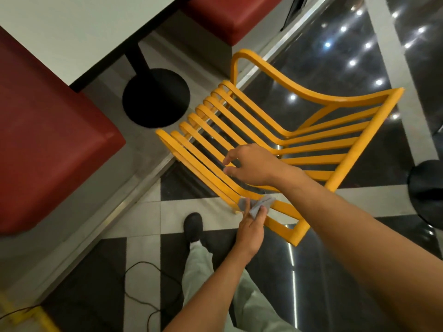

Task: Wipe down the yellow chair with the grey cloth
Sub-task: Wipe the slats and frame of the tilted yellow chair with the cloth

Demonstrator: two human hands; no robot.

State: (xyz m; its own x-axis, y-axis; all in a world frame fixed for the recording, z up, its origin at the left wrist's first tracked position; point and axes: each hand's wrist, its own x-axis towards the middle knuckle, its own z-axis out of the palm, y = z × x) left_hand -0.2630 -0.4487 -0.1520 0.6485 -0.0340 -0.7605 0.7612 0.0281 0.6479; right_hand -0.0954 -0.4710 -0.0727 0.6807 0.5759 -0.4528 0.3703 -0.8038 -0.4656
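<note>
1. Head view, looking down: a yellow chair (275, 144) made of curved slats fills the middle of the frame, tipped at an angle over a glossy floor (335, 56) of black and pale tiles.
2. Your left hand (251, 230) reaches up from the bottom centre to the chair's near side rail, beside a lower corner of the frame.
3. Its grip is closed on a grey cloth (256, 204), which is bunched between the fingers and pressed against that yellow rail.
4. Your right hand (251, 165) comes in from the lower right, its forearm crossing over the chair's back frame.
5. That hand is open, fingers spread and slightly curled, above the seat slats; whether the fingertips touch the slats cannot be told.
6. The two hands are near each other, the right one higher in the frame than the left.
7. A white bench (84, 32) on a black pedestal base (155, 98) stands at upper left, just beyond the chair's front edge.
8. Red padded seats (48, 140) sit at left and top centre.
9. Below, your dark shoe (193, 226) and pale trouser leg (199, 271) stand on the floor, with a thin black cable (134, 295) trailing to the left.
</note>
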